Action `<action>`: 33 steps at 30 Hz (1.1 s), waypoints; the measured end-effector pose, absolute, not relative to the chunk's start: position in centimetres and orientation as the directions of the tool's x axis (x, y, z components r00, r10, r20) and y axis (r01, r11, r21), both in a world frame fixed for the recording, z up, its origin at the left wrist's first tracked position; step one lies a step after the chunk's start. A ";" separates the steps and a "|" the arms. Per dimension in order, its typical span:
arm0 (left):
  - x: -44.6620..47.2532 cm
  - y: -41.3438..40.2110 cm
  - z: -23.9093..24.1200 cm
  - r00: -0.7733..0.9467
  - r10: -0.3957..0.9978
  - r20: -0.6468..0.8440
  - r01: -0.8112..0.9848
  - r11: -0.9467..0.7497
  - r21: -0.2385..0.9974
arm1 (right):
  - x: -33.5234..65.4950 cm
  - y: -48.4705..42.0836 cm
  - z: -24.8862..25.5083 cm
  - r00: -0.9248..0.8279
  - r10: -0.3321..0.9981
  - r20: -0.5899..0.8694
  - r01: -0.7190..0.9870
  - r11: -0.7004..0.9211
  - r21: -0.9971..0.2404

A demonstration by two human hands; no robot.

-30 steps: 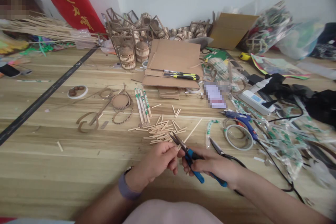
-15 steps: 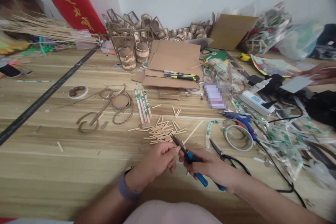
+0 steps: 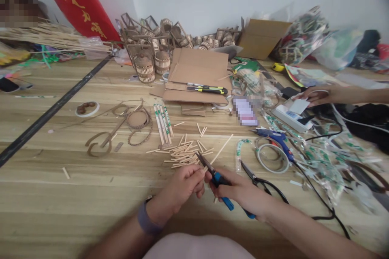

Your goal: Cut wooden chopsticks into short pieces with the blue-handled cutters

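My right hand [image 3: 243,192] is closed round the blue handles of a small pair of cutters [image 3: 216,180], whose dark jaws point up and left and look closed. My left hand [image 3: 182,186] is pinched right beside the jaws on a thin wooden stick, mostly hidden by the fingers. A pile of short cut sticks [image 3: 185,153] lies on the wooden floor just beyond both hands. A short stick piece [image 3: 215,200] sits under my right hand.
Black scissors [image 3: 258,178], a tape ring [image 3: 272,158] and a blue glue gun [image 3: 278,139] lie to the right. Wrapped chopsticks [image 3: 162,119], cardboard pieces [image 3: 197,73], utility knives [image 3: 206,88] and small woven baskets [image 3: 144,68] lie beyond. Another person's hand [image 3: 316,96] reaches in at the right.
The cutter jaws, open a second ago, are now closed beside my left fingers. Another person's hand has come in from the right toward the power strip. The view shifted slightly.
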State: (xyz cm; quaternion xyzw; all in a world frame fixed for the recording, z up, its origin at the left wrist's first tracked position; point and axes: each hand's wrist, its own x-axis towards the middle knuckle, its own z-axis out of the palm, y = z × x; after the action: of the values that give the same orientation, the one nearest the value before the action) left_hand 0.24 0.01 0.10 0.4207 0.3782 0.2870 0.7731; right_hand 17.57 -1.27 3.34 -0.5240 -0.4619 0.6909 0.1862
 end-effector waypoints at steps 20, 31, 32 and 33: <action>0.2 -0.2 -0.1 0.521 0.795 -0.311 0.016 0.356 0.934 | 17.7 -1.2 3.2 -0.401 0.782 -0.477 0.335 -0.360 -0.871; -1.5 0.9 1.1 0.365 0.901 -0.233 0.310 0.119 0.943 | 20.3 -0.6 3.8 -0.148 0.986 -0.082 0.717 0.050 -0.696; -1.4 0.9 1.2 0.371 0.903 -0.216 0.379 0.065 0.923 | 20.1 -0.5 3.7 -0.156 0.987 0.027 0.732 0.134 -0.668; -1.3 0.8 1.1 0.385 0.903 -0.190 0.427 0.008 0.904 | 19.8 -0.4 3.5 -0.192 0.975 0.110 0.728 0.216 -0.651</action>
State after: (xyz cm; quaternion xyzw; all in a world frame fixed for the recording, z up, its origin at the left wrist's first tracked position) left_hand -1.30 0.81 1.12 0.6632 0.5013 0.2370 0.5027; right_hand 19.83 -0.42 3.53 -0.5795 -0.7348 0.2366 0.2613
